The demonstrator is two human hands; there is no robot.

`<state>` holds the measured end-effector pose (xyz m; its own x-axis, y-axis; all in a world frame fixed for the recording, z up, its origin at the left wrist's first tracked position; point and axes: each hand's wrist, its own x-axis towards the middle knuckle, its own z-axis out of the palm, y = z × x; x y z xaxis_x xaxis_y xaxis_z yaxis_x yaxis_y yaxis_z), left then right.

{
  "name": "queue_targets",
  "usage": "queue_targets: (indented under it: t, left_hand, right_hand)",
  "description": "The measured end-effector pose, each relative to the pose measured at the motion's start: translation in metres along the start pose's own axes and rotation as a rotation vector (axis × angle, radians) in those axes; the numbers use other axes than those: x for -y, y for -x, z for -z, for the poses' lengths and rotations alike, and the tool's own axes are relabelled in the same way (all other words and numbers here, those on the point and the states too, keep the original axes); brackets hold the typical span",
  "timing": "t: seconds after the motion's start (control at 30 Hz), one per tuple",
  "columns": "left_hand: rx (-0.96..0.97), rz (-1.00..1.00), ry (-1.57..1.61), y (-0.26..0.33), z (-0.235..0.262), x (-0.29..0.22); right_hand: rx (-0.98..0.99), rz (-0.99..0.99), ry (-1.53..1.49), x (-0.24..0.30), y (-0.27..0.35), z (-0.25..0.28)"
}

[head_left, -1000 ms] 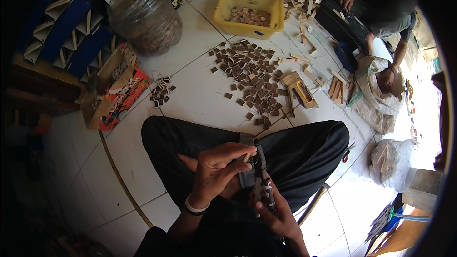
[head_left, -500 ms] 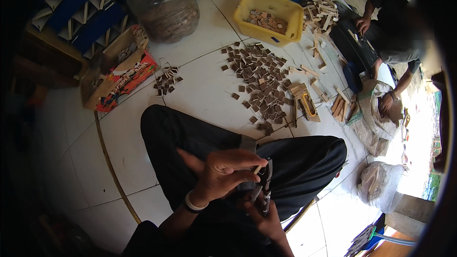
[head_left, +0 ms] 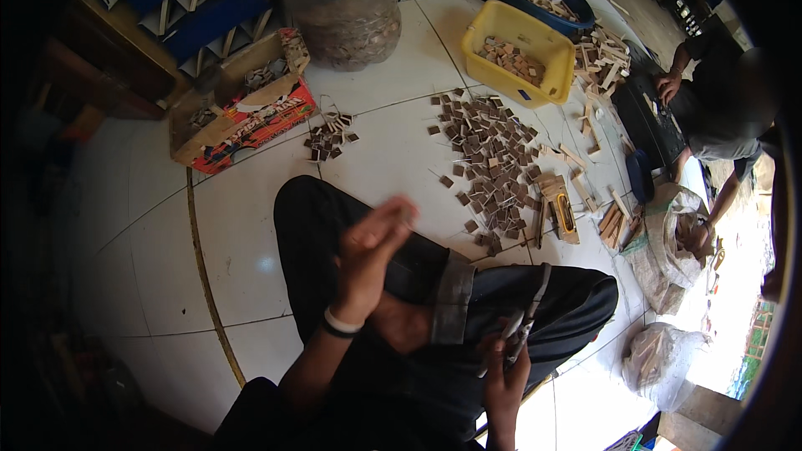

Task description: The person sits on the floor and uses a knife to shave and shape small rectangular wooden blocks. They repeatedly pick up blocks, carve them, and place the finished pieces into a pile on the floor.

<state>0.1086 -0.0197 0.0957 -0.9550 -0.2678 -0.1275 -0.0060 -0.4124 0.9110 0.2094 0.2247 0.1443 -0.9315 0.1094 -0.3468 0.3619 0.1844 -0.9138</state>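
Note:
My left hand (head_left: 365, 259) is raised above my left leg, smeared by motion. Its fingers are closed at the tips around a small wooden piece (head_left: 408, 217), of which little shows. Low over my right thigh, my right hand (head_left: 505, 376) is wrapped around a long grey two-armed tool (head_left: 528, 317) that looks like pliers or snips; its far arm points up and away. Beyond my knees lies a wide heap of small brown square pieces (head_left: 493, 163), several with thin wires sticking out. A smaller cluster of such wired pieces (head_left: 330, 138) rests farther left.
An open cardboard box (head_left: 251, 129) and a large clear plastic container (head_left: 342, 8) stand at the far left. A yellow tub (head_left: 476, 50) holds small squares; a blue basin (head_left: 585, 12) holds wood strips. At right, a co-worker (head_left: 710, 108) reaches into a woven sack (head_left: 656, 263).
My left hand has moved up and away to the left from the tool, with the small piece at its fingertips. My right hand and tool have shifted right. The view has turned.

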Motion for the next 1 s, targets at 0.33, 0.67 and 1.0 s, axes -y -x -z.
queue_targets:
  t: [0.33,0.67,1.0]
  left_hand:
    - [0.084,-0.076,-0.548,-0.057,0.041,0.081]
    - [0.264,-0.522,-1.238,-0.142,-0.012,0.133]
    - [0.247,-0.017,0.048,-0.027,-0.048,0.032]
  right_hand:
    - [-0.055,-0.078,-0.082,-0.002,-0.003,0.018]
    - [0.004,-0.107,-0.144,-0.004,0.006,0.019]
    - [0.181,-0.077,-0.063,0.0,0.006,0.004]
